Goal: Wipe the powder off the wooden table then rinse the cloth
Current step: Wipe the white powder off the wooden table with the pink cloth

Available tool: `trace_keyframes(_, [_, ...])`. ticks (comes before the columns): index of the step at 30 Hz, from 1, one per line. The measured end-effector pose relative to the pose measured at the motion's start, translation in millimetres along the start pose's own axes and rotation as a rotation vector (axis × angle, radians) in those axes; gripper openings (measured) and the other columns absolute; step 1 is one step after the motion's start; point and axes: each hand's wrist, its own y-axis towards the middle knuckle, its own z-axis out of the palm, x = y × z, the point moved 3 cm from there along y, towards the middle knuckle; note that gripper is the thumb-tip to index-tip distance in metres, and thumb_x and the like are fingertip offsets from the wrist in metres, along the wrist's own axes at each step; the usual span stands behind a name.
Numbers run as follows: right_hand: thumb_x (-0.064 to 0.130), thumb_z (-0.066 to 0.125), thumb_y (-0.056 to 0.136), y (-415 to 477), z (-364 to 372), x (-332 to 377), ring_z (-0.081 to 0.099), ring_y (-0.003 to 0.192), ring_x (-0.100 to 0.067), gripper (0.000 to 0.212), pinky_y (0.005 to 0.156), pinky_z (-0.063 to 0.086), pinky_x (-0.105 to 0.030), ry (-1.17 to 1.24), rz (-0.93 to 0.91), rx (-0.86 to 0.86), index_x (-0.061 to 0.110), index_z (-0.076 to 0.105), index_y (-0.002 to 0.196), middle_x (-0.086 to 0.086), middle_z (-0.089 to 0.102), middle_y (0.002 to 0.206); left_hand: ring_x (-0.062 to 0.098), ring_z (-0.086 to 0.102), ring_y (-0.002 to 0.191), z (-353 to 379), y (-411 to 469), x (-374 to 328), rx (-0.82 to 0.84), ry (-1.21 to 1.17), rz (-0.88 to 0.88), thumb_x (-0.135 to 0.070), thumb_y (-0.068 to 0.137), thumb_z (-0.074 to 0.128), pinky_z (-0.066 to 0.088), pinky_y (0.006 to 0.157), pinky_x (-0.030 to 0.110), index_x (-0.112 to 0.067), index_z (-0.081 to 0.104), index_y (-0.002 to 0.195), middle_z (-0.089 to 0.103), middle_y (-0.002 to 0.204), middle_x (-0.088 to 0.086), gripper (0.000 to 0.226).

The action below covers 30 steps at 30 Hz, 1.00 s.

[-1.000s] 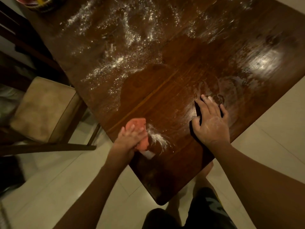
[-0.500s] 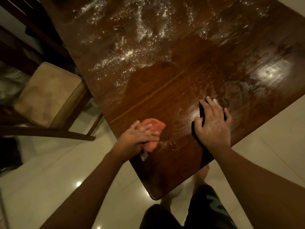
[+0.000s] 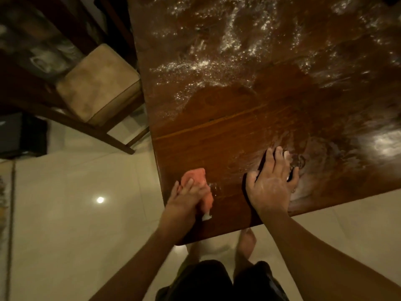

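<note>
1. While the left hand (image 3: 186,199) curls its fingers round a crumpled orange-pink cloth (image 3: 194,174), that cloth sits on the dark glossy wooden worktop (image 3: 227,137) — poking out beyond the fingertips.
2. The right hand (image 3: 271,184) lies flat, fingers straight and spread, holding nothing — pressed on the worktop to the right of the cloth.
3. Well beyond both sets of fingers lies scattered white powder (image 3: 217,64).
</note>
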Motion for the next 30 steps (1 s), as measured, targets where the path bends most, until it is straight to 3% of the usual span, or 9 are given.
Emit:
trace_keyframes(3, [0.037, 0.035, 0.091, 0.2, 0.8, -0.7, 0.017, 0.154, -0.030, 0.070, 0.118, 0.016, -0.060, 0.007, -0.004, 0.005, 0.007, 0.031, 0.155, -0.014, 0.027, 0.164, 0.028, 0.028, 0.147, -29.1, 34.6, 20.0, -0.238, -0.105, -0.117, -0.001, 0.089, 0.060, 0.006, 0.122, 0.053, -0.024, 0.036, 0.148, 0.031, 0.155, -0.001, 0.068])
trace_keyframes(7, [0.036, 0.037, 0.089, 1.7, 1.3, -0.5, 0.018, 0.154, -0.030, 0.070, 0.119, 0.015, -0.060, 0.039, 0.000, -0.008, 0.008, 0.034, 0.154, -0.014, 0.029, 0.163, 0.030, 0.012, 0.151, -40.3, 97.6, 7.2, -0.404, -0.099, -0.498, -0.014, 0.095, 0.050, 0.006, 0.123, 0.052, -0.021, 0.038, 0.149, 0.030, 0.159, 0.007, 0.056])
trace_keyframes(11, [0.036, 0.037, 0.089, 2.0, 3.0, -1.1, 0.016, 0.154, -0.029, 0.071, 0.119, 0.014, -0.060, 0.059, 0.004, -0.002, 0.008, 0.035, 0.153, -0.013, 0.028, 0.164, 0.022, 0.042, 0.136, -16.2, 96.2, -34.4, -0.200, -0.174, -0.020, -0.014, 0.093, 0.054, 0.038, 0.113, 0.044, -0.023, 0.061, 0.128, 0.053, 0.141, 0.003, 0.038])
trace_keyframes(15, [0.038, 0.036, 0.089, 1.9, 3.5, -2.4, 0.014, 0.155, -0.029, 0.071, 0.120, 0.013, -0.060, 0.055, -0.004, 0.010, 0.009, 0.032, 0.154, -0.013, 0.025, 0.165, 0.006, 0.034, 0.141, 5.2, 33.4, -18.8, 0.106, -0.217, 0.335, -0.018, 0.086, 0.063, 0.027, 0.119, 0.037, -0.029, 0.070, 0.116, 0.056, 0.140, -0.010, 0.032])
trace_keyframes(20, [0.037, 0.035, 0.090, 1.8, 4.5, -1.4, 0.013, 0.155, -0.030, 0.071, 0.120, 0.013, -0.061, 0.044, -0.007, 0.012, 0.008, 0.030, 0.155, -0.013, 0.025, 0.165, -0.004, 0.051, 0.127, -26.3, -11.8, 56.5, -0.205, -0.402, -0.055, -0.024, 0.083, 0.059, 0.049, 0.102, 0.048, -0.042, 0.068, 0.102, 0.063, 0.124, -0.016, 0.028])
trace_keyframes(22, [0.037, 0.034, 0.090, 1.2, 4.4, -2.7, 0.013, 0.155, -0.030, 0.071, 0.119, 0.013, -0.061, 0.045, -0.009, 0.010, 0.008, 0.031, 0.155, -0.014, 0.025, 0.165, 0.011, 0.051, 0.130, -29.7, -17.0, 47.8, -0.339, -0.309, -0.312, -0.018, 0.078, 0.070, 0.053, 0.096, 0.052, -0.042, 0.064, 0.109, 0.056, 0.135, -0.014, 0.040])
trace_keyframes(25, [0.038, 0.032, 0.090, 0.4, 4.0, -3.5, 0.013, 0.155, -0.031, 0.072, 0.119, 0.013, -0.061, 0.051, -0.006, 0.013, 0.008, 0.030, 0.155, -0.013, 0.024, 0.165, 0.025, 0.037, 0.139, -1.0, -28.3, -12.4, -0.347, -0.098, -0.547, -0.018, 0.083, 0.063, 0.046, 0.104, 0.051, -0.033, 0.050, 0.132, 0.029, 0.156, -0.007, 0.053])
trace_keyframes(27, [0.038, 0.032, 0.090, 1.0, 3.8, -2.6, 0.012, 0.155, -0.031, 0.072, 0.119, 0.012, -0.061, 0.049, -0.007, 0.012, 0.008, 0.030, 0.156, -0.014, 0.024, 0.165, 0.026, 0.010, 0.150, 27.7, -36.6, -50.7, -0.167, -0.147, -0.587, -0.023, 0.090, 0.056, 0.026, 0.117, 0.059, -0.039, 0.027, 0.149, 0.011, 0.164, -0.007, 0.068])
trace_keyframes(30, [0.037, 0.034, 0.090, 1.4, 3.6, -1.2, 0.013, 0.155, -0.031, 0.072, 0.119, 0.012, -0.061, 0.046, -0.006, 0.009, 0.008, 0.031, 0.155, -0.014, 0.024, 0.165, 0.017, -0.012, 0.150, 38.7, -23.6, -69.6, 0.029, -0.008, -0.278, -0.025, 0.097, 0.047, 0.003, 0.123, 0.054, -0.040, 0.014, 0.153, 0.002, 0.164, -0.012, 0.067])
